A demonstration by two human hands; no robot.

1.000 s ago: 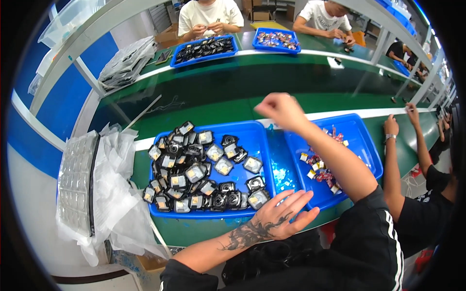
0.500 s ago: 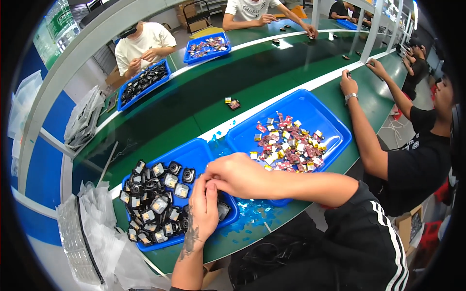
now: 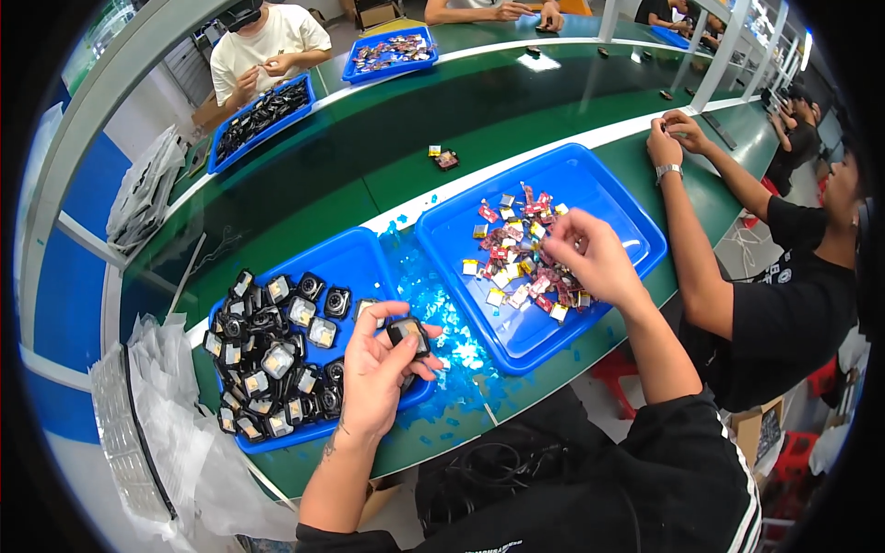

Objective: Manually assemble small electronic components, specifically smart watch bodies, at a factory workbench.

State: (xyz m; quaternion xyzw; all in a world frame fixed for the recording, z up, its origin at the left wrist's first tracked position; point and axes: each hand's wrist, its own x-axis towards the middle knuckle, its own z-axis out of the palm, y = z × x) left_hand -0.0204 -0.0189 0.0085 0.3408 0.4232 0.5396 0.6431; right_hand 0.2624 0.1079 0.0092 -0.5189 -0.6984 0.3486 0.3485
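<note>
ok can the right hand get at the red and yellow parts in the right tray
Very likely yes: the right hand is over the right tray, its fingers close to the parts, and nothing visible blocks the way.

Wears a loose black short-sleeved top (image 3: 645,488) in soft, matt cloth. Carries narrow white stripes (image 3: 740,465), running side by side down the outer edge by the right sleeve (image 3: 684,429) and curving with the fabric. Has small pale print (image 3: 498,547) low on the dark front, cut off by the bottom of the view. Ends the right sleeve in a plain black hem; shows only a short strip of the left sleeve (image 3: 336,540), equally black. Bears dark, thin-lined ink marks (image 3: 337,441) close to the left wrist, partly out of sight. Goes bare-armed beyond both hems, with ungloved hands.
</note>
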